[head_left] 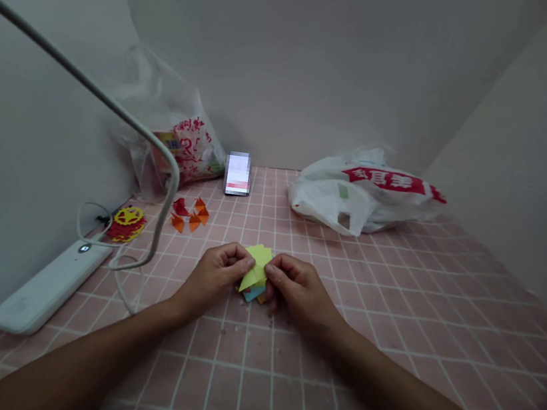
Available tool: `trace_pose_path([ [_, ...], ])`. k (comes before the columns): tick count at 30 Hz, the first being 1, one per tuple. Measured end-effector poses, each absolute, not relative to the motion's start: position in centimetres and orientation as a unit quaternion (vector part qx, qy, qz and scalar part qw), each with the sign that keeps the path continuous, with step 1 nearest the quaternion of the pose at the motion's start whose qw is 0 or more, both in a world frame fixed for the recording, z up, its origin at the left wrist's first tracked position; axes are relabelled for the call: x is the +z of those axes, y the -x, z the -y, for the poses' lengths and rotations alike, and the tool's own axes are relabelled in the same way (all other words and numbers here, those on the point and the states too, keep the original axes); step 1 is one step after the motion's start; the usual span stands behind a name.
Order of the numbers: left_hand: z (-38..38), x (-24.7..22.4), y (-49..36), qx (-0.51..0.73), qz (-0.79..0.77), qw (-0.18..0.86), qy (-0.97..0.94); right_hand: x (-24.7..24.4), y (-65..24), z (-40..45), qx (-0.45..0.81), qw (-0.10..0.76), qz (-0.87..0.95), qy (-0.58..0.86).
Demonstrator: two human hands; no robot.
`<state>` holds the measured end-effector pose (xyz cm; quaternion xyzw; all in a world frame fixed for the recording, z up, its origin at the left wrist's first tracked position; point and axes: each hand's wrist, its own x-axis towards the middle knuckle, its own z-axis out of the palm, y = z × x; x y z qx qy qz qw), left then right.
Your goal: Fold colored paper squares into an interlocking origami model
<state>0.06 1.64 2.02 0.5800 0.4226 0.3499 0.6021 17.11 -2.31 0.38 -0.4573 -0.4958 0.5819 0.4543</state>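
Observation:
A folded yellow-green paper [259, 259] is held between both hands above the pink gridded cloth. My left hand [211, 277] pinches its left side between thumb and fingers. At its right edge, my right hand [297, 289] has thumb and forefinger closed on it. Light blue paper [253, 294] and a bit of orange paper show just beneath the yellow-green piece. How those lower sheets lie is mostly hidden by the hands. Tiny pale scraps are scattered on the cloth below.
Small folded orange papers [195, 221] lie to the left, near yellow and red cut-outs [129, 217]. A white lamp base [48, 286] with a curving cable stands at left. Behind are a lit phone [238, 174], a clear plastic bag [193, 147] and a white plastic bag [325, 198].

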Motion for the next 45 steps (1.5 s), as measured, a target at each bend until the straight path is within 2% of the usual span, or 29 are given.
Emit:
trace_pose_path([
  [12,-1.9,1.8,0.1,0.341,-0.409,0.613,-0.583,1.0,-17.1,2.5,0.570,0.445,0.503,0.474],
  [23,-2.1,1.8,0.1,0.355,-0.429,0.633,-0.538,0.3,-17.4,2.2,0.590,0.485,0.484,0.426],
  [39,-2.0,1.8,-0.1,0.346,-0.423,0.658,-0.517,0.0,-17.6,2.0,0.514,0.477,0.544,0.460],
  [45,-2.0,1.7,-0.1,0.346,-0.420,0.656,-0.523,0.3,-17.3,2.3,0.547,0.473,0.508,0.469],
])
